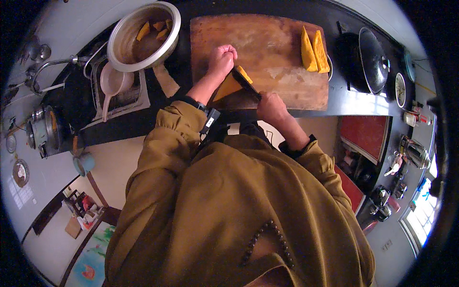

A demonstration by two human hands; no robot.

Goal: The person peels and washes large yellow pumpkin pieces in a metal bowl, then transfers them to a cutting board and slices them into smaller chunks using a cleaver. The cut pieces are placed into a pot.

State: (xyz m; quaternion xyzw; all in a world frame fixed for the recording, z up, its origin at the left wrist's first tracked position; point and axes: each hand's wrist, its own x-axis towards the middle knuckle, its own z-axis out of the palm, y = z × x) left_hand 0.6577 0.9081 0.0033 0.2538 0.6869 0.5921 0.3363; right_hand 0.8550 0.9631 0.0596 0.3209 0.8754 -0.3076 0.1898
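Note:
My right hand [273, 106] grips the handle of a dark kitchen knife [246, 83] over the wooden cutting board [265, 39]. My left hand [222, 60] has its fingers curled at the far end of the blade; whether it presses on the knife or holds something is hidden. A small piece of orange pumpkin [245, 74] lies against the blade's right side. On the left side is a flat orange triangle [228, 88], perhaps more pumpkin or a reflection in the blade. Two long pumpkin wedges [309, 53] rest at the board's right end.
Left of the board, a deep metal pot [115, 46] holds several pumpkin chunks [143, 31]. A pale dipper [114, 81] sits by the sink faucet [53, 64]. To the right stand a lidded black wok [373, 61] and a white bowl [400, 89]. The black counter edge runs before me.

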